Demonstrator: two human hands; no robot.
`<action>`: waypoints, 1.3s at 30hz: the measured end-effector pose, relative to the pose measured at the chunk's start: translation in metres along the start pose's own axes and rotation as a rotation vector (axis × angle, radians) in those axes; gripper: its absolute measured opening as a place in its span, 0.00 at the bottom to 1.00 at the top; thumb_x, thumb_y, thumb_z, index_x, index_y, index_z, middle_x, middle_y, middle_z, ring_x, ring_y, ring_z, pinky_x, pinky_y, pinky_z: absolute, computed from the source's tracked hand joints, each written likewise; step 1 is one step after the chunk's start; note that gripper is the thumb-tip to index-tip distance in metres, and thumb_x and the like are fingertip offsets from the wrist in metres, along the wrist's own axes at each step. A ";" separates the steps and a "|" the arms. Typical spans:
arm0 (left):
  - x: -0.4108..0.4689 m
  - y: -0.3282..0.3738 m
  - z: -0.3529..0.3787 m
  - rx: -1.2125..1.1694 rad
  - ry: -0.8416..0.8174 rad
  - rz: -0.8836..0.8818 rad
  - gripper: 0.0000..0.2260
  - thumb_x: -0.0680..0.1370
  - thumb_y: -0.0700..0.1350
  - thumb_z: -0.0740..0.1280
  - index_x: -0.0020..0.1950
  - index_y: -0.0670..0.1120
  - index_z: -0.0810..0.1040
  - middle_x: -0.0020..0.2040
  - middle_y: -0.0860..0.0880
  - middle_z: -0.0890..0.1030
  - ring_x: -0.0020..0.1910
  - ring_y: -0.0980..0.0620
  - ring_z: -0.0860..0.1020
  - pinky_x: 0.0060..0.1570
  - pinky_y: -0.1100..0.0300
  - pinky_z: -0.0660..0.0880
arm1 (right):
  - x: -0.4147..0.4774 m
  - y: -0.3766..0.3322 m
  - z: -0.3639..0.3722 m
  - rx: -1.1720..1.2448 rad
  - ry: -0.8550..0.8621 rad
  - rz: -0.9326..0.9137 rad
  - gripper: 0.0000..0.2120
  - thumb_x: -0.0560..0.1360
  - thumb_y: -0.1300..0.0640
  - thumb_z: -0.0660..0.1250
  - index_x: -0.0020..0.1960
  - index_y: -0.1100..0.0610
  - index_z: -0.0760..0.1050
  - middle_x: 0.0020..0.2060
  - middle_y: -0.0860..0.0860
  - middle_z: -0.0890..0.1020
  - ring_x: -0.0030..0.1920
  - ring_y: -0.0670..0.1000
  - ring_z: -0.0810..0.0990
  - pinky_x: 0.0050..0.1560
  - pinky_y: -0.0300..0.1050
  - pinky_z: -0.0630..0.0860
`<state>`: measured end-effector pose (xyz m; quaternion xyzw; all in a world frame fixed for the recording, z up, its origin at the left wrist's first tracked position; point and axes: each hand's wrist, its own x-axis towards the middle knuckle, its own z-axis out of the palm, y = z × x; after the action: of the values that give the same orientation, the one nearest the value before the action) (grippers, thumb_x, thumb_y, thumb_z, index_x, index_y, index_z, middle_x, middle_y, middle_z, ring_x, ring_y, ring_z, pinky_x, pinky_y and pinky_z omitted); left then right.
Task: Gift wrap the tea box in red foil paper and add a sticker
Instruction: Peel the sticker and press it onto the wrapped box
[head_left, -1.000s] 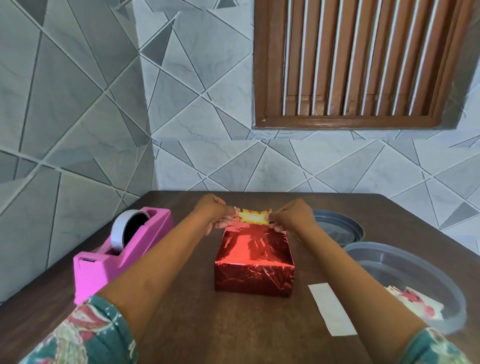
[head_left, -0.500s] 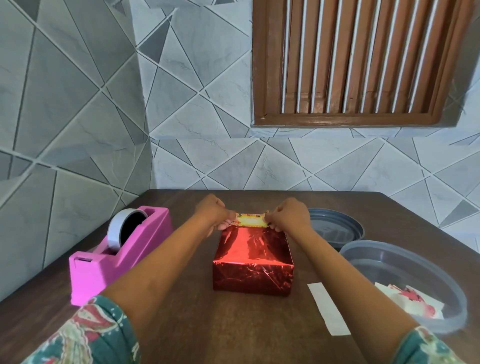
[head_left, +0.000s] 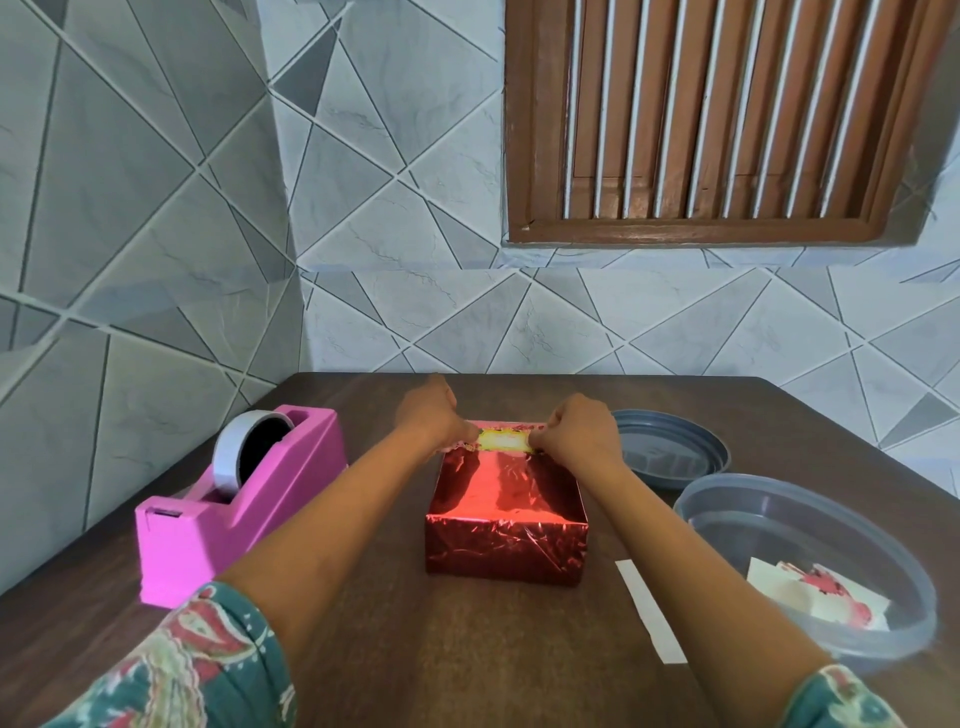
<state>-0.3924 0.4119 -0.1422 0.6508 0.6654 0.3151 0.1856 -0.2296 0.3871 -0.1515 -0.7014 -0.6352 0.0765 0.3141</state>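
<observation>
Both hands, left (head_left: 431, 415) and right (head_left: 582, 434), pinch the sticker (head_left: 503, 440) over the box (head_left: 506, 499). Next, probably: press it flat.

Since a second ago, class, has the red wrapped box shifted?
No. The red wrapped box keeps its place between the pink tape dispenser and white paper strip.

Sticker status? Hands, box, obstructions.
Hands: left hand and right hand pinch sticker ends. Held over far edge of wrapped box. Nothing in the way.
</observation>
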 end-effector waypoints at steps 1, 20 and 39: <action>0.000 0.001 0.000 0.045 0.000 0.012 0.19 0.65 0.43 0.76 0.48 0.45 0.68 0.45 0.44 0.78 0.43 0.45 0.79 0.42 0.54 0.76 | 0.000 0.002 0.001 0.003 0.000 0.009 0.10 0.68 0.55 0.72 0.41 0.62 0.78 0.36 0.54 0.78 0.39 0.53 0.79 0.35 0.40 0.69; -0.037 0.003 0.005 -0.024 0.112 0.364 0.17 0.78 0.45 0.54 0.58 0.46 0.80 0.58 0.48 0.81 0.57 0.49 0.77 0.53 0.61 0.69 | -0.026 0.012 -0.010 -0.093 -0.293 -0.450 0.23 0.82 0.54 0.50 0.76 0.56 0.53 0.76 0.51 0.55 0.76 0.49 0.48 0.73 0.46 0.44; -0.044 -0.016 -0.009 0.194 -0.180 0.333 0.21 0.83 0.48 0.44 0.75 0.49 0.62 0.75 0.52 0.61 0.75 0.54 0.57 0.67 0.66 0.52 | -0.034 0.005 -0.001 -0.431 -0.309 -0.360 0.30 0.80 0.41 0.46 0.77 0.56 0.50 0.76 0.53 0.52 0.76 0.52 0.46 0.73 0.54 0.41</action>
<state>-0.4063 0.3682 -0.1534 0.7922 0.5564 0.2166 0.1259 -0.2314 0.3546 -0.1634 -0.6083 -0.7909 -0.0111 0.0664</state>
